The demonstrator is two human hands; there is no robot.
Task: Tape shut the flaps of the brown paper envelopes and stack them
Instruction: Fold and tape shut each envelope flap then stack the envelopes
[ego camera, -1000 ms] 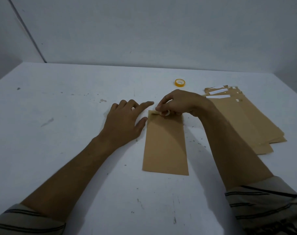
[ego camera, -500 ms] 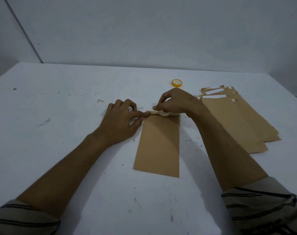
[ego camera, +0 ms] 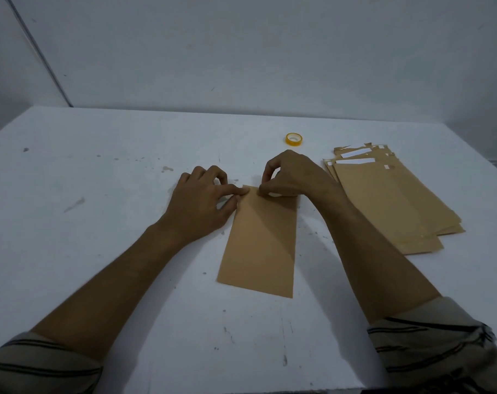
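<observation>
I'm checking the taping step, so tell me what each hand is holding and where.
Both hold the envelope: the left hand pinches its top left corner, the right hand pinches its top edge just beside that.

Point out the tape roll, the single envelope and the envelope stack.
tape roll (ego camera: 293,143): head view, its near yellow wall
single envelope (ego camera: 262,245): head view, middle of its face
envelope stack (ego camera: 383,200): head view, top envelope's face
</observation>
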